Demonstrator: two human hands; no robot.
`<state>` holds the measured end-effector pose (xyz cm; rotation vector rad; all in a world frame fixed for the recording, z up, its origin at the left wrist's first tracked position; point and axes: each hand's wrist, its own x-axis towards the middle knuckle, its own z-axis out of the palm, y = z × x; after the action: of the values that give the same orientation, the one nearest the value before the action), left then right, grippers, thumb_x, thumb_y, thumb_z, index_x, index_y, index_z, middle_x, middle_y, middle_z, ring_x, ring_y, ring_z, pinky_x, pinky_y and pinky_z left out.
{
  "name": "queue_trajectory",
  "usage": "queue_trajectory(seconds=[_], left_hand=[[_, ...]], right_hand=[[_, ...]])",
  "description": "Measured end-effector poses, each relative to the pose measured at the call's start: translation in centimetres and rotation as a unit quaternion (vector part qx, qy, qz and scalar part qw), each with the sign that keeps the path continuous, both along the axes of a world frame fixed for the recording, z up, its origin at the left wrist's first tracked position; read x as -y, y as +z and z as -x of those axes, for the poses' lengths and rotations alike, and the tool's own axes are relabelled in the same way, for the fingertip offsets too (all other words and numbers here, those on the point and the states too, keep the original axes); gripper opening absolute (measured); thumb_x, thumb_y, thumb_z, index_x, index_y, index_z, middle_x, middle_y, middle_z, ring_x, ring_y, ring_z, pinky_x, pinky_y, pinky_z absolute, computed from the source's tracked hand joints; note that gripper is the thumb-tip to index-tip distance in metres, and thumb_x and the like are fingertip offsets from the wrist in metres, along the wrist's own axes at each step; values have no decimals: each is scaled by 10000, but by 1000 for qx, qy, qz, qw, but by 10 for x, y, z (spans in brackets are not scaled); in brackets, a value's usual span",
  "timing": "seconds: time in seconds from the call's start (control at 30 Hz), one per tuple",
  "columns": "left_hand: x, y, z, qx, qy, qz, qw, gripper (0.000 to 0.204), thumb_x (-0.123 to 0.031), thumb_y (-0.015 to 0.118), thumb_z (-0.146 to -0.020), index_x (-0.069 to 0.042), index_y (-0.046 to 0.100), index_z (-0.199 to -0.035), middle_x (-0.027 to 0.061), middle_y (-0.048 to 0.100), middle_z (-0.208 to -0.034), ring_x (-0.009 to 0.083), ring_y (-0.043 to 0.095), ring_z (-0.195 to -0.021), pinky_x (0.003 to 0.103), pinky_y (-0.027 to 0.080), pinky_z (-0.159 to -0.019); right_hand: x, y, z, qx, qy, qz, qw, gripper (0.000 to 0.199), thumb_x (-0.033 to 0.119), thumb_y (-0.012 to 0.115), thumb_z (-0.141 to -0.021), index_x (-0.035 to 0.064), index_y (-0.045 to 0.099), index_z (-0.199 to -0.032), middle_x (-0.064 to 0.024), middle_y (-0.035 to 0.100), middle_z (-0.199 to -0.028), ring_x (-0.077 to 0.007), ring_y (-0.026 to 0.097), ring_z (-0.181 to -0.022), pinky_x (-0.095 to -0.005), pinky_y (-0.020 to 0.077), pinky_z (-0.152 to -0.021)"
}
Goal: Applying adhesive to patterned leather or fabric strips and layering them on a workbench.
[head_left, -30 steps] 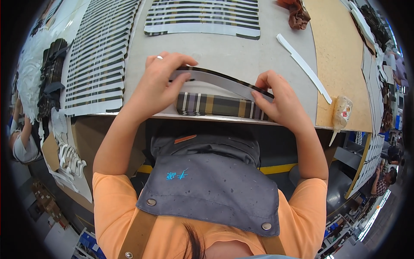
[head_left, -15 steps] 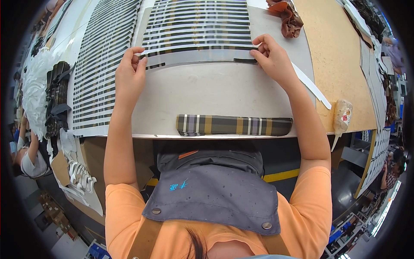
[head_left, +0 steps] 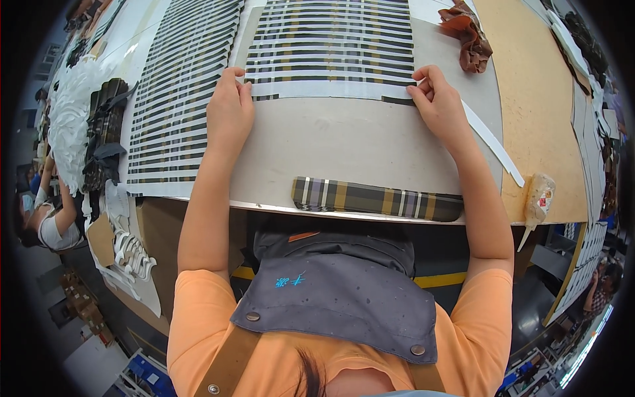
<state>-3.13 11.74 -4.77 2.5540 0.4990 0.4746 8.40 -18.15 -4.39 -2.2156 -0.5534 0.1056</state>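
A long white strip (head_left: 331,90) lies as the nearest piece of a row of overlapping striped strips (head_left: 331,40) on the grey work board (head_left: 344,145). My left hand (head_left: 229,109) presses down on the strip's left end. My right hand (head_left: 435,102) pinches its right end with fingertips. Both hands lie flat against the board. A folded plaid fabric piece (head_left: 377,198) rests near the board's front edge, between my forearms and apart from both hands.
A second bank of striped strips (head_left: 178,99) covers the left of the table. A loose white strip (head_left: 493,142) lies at the right, a brown crumpled rag (head_left: 468,36) at the back right, a small glue bottle (head_left: 537,198) at the right edge. Another person (head_left: 46,212) sits far left.
One second ago both hands held a strip close to the plaid piece. They have carried it away from me to the far row and laid it down there.
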Motion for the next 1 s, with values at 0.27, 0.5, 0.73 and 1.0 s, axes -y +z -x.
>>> queue_trajectory(seconds=[0.27, 0.5, 0.73, 1.0], left_hand=[[0, -1, -2, -2, 8, -5, 1000, 216, -67, 534, -892, 7, 500, -1092, 128, 600, -801, 290, 616, -696, 376, 486, -656], [-3, -5, 3, 16, 2, -81, 997, 219, -96, 494, -918, 4, 486, -1112, 175, 584, -1021, 335, 629, -786, 401, 499, -688], [28, 30, 27, 20, -37, -11, 999, 181, -108, 537, -902, 2, 534, -1046, 147, 552, -963, 303, 591, -746, 370, 487, -672], [93, 23, 81, -97, -389, 55, 914, 431, -160, 707, -756, -68, 566, -1153, 85, 516, -1052, 262, 460, -1010, 363, 329, -920]], right_hand=[[-1, -1, 2, 15, -3, 13, 1000, 174, 104, 605, -848, 24, 509, -968, -82, 570, -671, -215, 552, -622, -332, 442, -610], [6, -1, 3, 46, 15, 25, 999, 143, 122, 593, -879, 16, 528, -949, -54, 529, -664, -142, 470, -598, -276, 412, -586], [38, 35, 26, 107, 8, 51, 993, 116, 123, 585, -868, 20, 550, -908, -107, 559, -687, -247, 543, -627, -353, 436, -601], [57, 36, 121, 24, 203, 142, 969, 356, 141, 723, -741, 65, 580, -1058, -106, 529, -1001, -270, 509, -967, -351, 407, -868]])
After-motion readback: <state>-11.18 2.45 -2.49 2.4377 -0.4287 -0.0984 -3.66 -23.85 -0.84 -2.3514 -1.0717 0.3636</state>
